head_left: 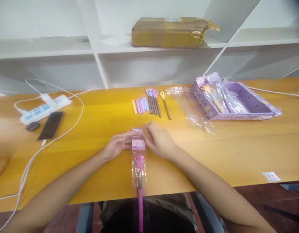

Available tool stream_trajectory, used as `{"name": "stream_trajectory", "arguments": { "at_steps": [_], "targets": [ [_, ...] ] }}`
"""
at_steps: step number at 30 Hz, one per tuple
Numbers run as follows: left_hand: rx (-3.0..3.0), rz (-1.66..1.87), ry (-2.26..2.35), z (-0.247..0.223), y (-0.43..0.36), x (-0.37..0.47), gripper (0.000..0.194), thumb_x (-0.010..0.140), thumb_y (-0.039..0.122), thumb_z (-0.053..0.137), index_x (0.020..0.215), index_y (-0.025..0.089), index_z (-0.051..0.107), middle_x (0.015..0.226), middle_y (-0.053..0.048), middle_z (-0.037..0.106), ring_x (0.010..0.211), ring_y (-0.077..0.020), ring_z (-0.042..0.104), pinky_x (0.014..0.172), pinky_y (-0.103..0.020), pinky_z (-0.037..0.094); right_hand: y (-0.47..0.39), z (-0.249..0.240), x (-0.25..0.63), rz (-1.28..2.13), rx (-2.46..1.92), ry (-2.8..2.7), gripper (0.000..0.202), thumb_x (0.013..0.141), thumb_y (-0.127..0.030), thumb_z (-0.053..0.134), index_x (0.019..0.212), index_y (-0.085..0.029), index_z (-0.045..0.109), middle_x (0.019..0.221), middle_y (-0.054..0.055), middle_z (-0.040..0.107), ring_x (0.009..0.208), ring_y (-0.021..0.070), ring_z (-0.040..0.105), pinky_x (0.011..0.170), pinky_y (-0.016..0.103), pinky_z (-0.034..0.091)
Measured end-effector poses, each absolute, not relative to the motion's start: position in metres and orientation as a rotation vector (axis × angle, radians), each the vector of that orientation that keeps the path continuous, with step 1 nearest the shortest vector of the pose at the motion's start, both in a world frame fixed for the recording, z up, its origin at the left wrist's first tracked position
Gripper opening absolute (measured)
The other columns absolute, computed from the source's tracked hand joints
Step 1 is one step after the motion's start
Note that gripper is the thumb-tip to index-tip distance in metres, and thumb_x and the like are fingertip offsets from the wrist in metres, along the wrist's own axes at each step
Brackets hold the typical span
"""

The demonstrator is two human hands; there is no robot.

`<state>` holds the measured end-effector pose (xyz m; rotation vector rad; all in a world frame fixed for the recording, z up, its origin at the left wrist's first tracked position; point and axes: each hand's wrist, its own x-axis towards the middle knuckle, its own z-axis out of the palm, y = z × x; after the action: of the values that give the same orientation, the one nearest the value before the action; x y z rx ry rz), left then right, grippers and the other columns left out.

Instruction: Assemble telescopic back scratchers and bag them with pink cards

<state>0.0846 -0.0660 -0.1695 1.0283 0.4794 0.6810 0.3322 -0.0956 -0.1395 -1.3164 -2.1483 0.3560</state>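
A pink hand-shaped scratcher (140, 191) lies in a clear plastic bag, its handle reaching past the table's front edge. The bag's printed header card (138, 144) sits between my two hands. My left hand (118, 144) touches the card's left side, fingers stretched out together. On the right side, my right hand (157, 139) has curled fingers at the card; whether they pinch it is blurred. Behind the hands lie several scratcher rods with blue and pink heads (154, 102), one with a yellow head (166, 106), and several coloured handle sleeves (140, 105).
A purple display box (252, 115) with bagged scratchers stands at the back right, loose clear plastic (191, 108) beside it. At left are a power strip (46, 109), phone (51, 125) and white cables. A taped carton (167, 33) rests on the shelf.
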Motion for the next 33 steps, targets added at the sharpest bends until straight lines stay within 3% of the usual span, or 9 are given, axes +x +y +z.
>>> {"name": "stream_trajectory", "arguments": {
  "at_steps": [3, 9, 13, 15, 23, 33],
  "targets": [
    [1.041, 0.691, 0.475, -0.168, -0.065, 0.085, 0.052, 0.100, 0.043, 0.057, 0.141, 0.016, 0.071, 0.149, -0.020, 0.065, 0.133, -0.0377, 0.065, 0.108, -0.051, 0.053, -0.091, -0.140, 0.335, 0.431, -1.379, -2.117, 0.029, 0.103, -0.040, 0.060, 0.123, -0.019, 0.061, 0.110, 0.008, 0.067, 0.083, 0.0174, 0.064, 0.070, 0.031, 0.046],
    [1.030, 0.713, 0.503, -0.168, -0.065, 0.087, 0.048, 0.101, 0.045, 0.059, 0.138, 0.017, 0.073, 0.148, -0.019, 0.066, 0.131, -0.0352, 0.067, 0.107, -0.047, 0.054, -0.087, -0.146, 0.336, 0.574, -1.283, -2.110, 0.020, 0.104, -0.037, 0.064, 0.094, -0.019, 0.066, 0.090, 0.003, 0.070, 0.075, 0.0135, 0.063, 0.070, 0.027, 0.045],
    [1.031, 0.768, 0.567, -0.169, -0.068, 0.088, 0.060, 0.100, 0.038, 0.069, 0.158, 0.029, 0.053, 0.148, -0.016, 0.067, 0.131, -0.0325, 0.067, 0.108, -0.047, 0.054, -0.087, -0.145, 0.335, 0.541, -1.257, -2.057, 0.016, 0.103, -0.032, 0.065, 0.094, -0.019, 0.067, 0.089, 0.002, 0.070, 0.072, 0.0128, 0.061, 0.068, 0.026, 0.045],
    [1.103, 0.746, 0.600, -0.169, -0.070, 0.088, 0.069, 0.096, 0.033, 0.076, 0.160, 0.029, 0.049, 0.149, -0.016, 0.066, 0.135, -0.0315, 0.065, 0.110, -0.046, 0.053, -0.088, -0.144, 0.335, 0.504, -1.221, -2.053, 0.016, 0.105, -0.031, 0.062, 0.096, -0.019, 0.067, 0.090, 0.003, 0.069, 0.075, 0.0134, 0.062, 0.070, 0.027, 0.046],
    [1.366, 0.483, 0.646, -0.173, -0.075, 0.088, 0.043, 0.095, 0.033, 0.078, 0.134, 0.017, 0.069, 0.134, -0.017, 0.075, 0.122, -0.0279, 0.073, 0.111, -0.043, 0.054, -0.095, -0.137, 0.333, 0.426, -1.122, -2.050, 0.011, 0.105, -0.026, 0.056, 0.100, -0.019, 0.063, 0.088, 0.003, 0.063, 0.075, 0.0130, 0.058, 0.069, 0.026, 0.045],
    [1.342, 0.518, 0.645, -0.172, -0.069, 0.088, 0.043, 0.092, 0.035, 0.081, 0.130, 0.016, 0.073, 0.132, -0.016, 0.077, 0.119, -0.0275, 0.075, 0.106, -0.041, 0.057, -0.098, -0.139, 0.334, 0.134, -0.971, -2.326, 0.010, 0.104, -0.025, 0.057, 0.106, -0.020, 0.064, 0.100, 0.005, 0.069, 0.076, 0.0118, 0.062, 0.067, 0.024, 0.046]
  ]
}}
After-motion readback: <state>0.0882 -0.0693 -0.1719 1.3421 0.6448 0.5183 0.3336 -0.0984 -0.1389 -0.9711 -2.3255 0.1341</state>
